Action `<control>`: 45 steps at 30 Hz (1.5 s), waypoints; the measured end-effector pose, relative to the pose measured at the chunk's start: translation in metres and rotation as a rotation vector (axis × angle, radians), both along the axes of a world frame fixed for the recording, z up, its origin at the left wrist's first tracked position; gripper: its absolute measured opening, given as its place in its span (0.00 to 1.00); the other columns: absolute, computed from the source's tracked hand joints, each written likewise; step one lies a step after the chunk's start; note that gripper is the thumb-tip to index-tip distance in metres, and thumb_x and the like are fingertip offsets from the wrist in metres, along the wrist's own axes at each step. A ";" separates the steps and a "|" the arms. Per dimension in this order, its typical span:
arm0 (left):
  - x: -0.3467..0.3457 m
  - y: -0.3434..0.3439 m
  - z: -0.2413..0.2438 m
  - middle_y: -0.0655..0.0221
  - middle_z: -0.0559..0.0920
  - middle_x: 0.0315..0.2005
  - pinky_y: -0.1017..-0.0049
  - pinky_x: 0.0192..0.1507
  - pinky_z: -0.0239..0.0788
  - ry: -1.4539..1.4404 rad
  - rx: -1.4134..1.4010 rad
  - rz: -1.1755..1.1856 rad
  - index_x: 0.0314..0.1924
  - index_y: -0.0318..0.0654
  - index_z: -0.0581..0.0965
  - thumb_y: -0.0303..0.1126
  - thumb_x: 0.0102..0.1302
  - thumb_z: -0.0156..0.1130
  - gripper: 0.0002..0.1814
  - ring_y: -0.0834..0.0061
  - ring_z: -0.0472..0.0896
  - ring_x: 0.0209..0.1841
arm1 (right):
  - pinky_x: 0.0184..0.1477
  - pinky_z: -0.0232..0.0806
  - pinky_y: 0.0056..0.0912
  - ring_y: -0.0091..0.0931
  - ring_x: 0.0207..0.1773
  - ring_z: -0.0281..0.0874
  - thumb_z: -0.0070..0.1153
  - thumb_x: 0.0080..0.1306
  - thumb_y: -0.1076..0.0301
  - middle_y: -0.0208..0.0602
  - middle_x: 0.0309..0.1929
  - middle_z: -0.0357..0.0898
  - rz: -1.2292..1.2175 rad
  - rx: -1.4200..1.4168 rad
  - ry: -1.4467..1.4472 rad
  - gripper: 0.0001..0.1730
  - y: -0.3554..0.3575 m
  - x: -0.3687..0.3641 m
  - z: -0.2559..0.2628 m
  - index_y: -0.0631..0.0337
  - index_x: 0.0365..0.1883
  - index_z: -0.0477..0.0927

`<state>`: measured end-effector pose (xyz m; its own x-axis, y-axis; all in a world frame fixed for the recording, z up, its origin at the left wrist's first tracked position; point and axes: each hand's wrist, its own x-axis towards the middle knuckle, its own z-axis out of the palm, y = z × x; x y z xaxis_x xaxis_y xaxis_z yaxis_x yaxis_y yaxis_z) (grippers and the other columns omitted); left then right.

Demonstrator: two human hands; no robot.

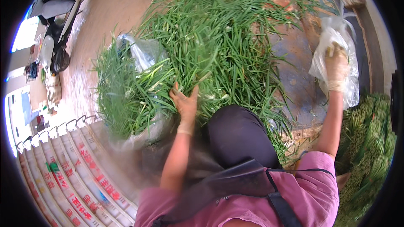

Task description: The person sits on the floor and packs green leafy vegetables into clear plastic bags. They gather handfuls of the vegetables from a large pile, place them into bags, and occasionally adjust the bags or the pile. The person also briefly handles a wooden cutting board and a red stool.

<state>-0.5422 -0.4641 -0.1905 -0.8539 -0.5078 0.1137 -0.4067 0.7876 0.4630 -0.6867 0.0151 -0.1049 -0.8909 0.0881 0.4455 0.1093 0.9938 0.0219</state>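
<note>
My left hand (184,102), in a thin glove, has its thumb and fingers spread at the edge of a large heap of cut green leafy stalks (217,50), which look like garlic chives. It touches the stalks and grips nothing that I can see. Left of it lies a clear plastic bag (146,55) with more of the greens (118,101) on and around it. My right hand (338,64), also gloved, is at a white plastic bag (350,82) on the far right. Its fingertips are partly hidden there, beside something small and pale yellow.
Bundled green stems with budded tips (366,151) stand at the lower right. White slatted crates (75,176) with red writing are at the lower left. A motor scooter (58,22) is parked at the upper left. My knee (238,135) is against the heap.
</note>
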 end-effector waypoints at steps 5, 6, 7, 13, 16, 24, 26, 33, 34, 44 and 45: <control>0.033 0.001 -0.003 0.40 0.72 0.49 0.60 0.56 0.63 -0.227 0.122 0.285 0.60 0.25 0.63 0.58 0.45 0.71 0.52 0.46 0.71 0.53 | 0.50 0.68 0.38 0.41 0.48 0.76 0.52 0.63 0.46 0.48 0.45 0.78 0.461 -0.800 -0.540 0.28 -0.173 -0.027 -0.028 0.57 0.53 0.73; 0.036 0.001 -0.004 0.41 0.73 0.49 0.61 0.56 0.63 -0.277 0.168 0.308 0.60 0.25 0.63 0.60 0.45 0.70 0.53 0.46 0.72 0.52 | 0.57 0.63 0.42 0.46 0.56 0.71 0.49 0.61 0.35 0.57 0.52 0.73 0.487 -0.878 -0.560 0.42 -0.178 -0.055 -0.070 0.63 0.60 0.67; 0.033 0.012 -0.007 0.40 0.74 0.49 0.63 0.57 0.63 -0.325 0.185 0.304 0.60 0.25 0.64 0.64 0.45 0.68 0.55 0.48 0.74 0.52 | 0.61 0.59 0.42 0.48 0.62 0.65 0.45 0.60 0.29 0.62 0.57 0.69 0.475 -0.742 -0.520 0.52 -0.161 -0.095 -0.127 0.67 0.66 0.57; 0.013 -0.028 -0.035 0.58 0.78 0.50 0.72 0.50 0.68 -0.270 0.842 0.316 0.56 0.35 0.73 0.42 0.56 0.68 0.30 0.72 0.78 0.47 | 0.63 0.58 0.43 0.47 0.63 0.64 0.44 0.56 0.31 0.57 0.62 0.64 -0.062 -0.560 -0.903 0.56 -0.277 -0.159 -0.182 0.64 0.70 0.44; 0.002 -0.022 -0.039 0.47 0.75 0.51 0.65 0.54 0.66 -0.352 0.516 0.261 0.56 0.27 0.70 0.65 0.45 0.67 0.51 0.53 0.75 0.53 | 0.64 0.57 0.44 0.46 0.64 0.63 0.46 0.59 0.40 0.53 0.64 0.62 0.311 -0.722 -0.862 0.48 -0.370 -0.102 -0.206 0.60 0.70 0.47; 0.003 -0.044 -0.136 0.53 0.68 0.59 0.60 0.58 0.66 -0.097 1.022 -0.095 0.63 0.30 0.57 0.43 0.48 0.66 0.46 0.57 0.68 0.61 | 0.61 0.64 0.44 0.40 0.56 0.71 0.46 0.68 0.56 0.39 0.60 0.70 0.860 -1.721 -1.320 0.27 -0.383 -0.004 -0.230 0.55 0.64 0.64; -0.010 -0.024 -0.119 0.58 0.72 0.56 0.60 0.55 0.71 0.015 1.138 -0.193 0.61 0.35 0.63 0.34 0.53 0.67 0.36 0.61 0.71 0.58 | 0.56 0.68 0.42 0.36 0.49 0.77 0.45 0.68 0.50 0.36 0.51 0.77 0.384 -2.067 -1.372 0.24 -0.350 -0.016 -0.247 0.54 0.57 0.71; -0.018 0.012 0.067 0.62 0.81 0.46 0.68 0.50 0.70 -0.099 0.607 -0.366 0.48 0.38 0.77 0.53 0.38 0.78 0.39 0.60 0.79 0.47 | 0.52 0.70 0.41 0.34 0.47 0.78 0.45 0.68 0.48 0.36 0.47 0.79 0.185 -1.841 -1.038 0.24 -0.265 -0.029 -0.164 0.54 0.53 0.74; -0.031 0.015 0.087 0.61 0.81 0.44 0.67 0.48 0.71 -0.009 0.582 -0.394 0.47 0.39 0.77 0.56 0.38 0.77 0.39 0.59 0.80 0.44 | 0.52 0.70 0.41 0.34 0.47 0.78 0.45 0.68 0.48 0.36 0.47 0.79 0.248 -1.755 -0.946 0.24 -0.250 -0.040 -0.131 0.55 0.53 0.74; -0.044 -0.084 0.331 0.58 0.80 0.37 0.68 0.35 0.72 0.395 0.919 -0.557 0.41 0.36 0.78 0.53 0.57 0.61 0.26 0.65 0.80 0.35 | 0.50 0.70 0.40 0.33 0.49 0.76 0.46 0.68 0.50 0.39 0.49 0.78 0.910 -1.321 -0.430 0.23 -0.379 -0.090 0.135 0.57 0.53 0.73; -0.038 -0.093 0.342 0.61 0.80 0.31 0.71 0.27 0.72 0.602 1.762 -0.476 0.45 0.36 0.73 0.47 0.68 0.51 0.20 0.69 0.80 0.27 | 0.49 0.70 0.40 0.33 0.49 0.76 0.46 0.68 0.51 0.39 0.49 0.78 0.954 -1.272 -0.396 0.23 -0.400 -0.091 0.149 0.57 0.53 0.73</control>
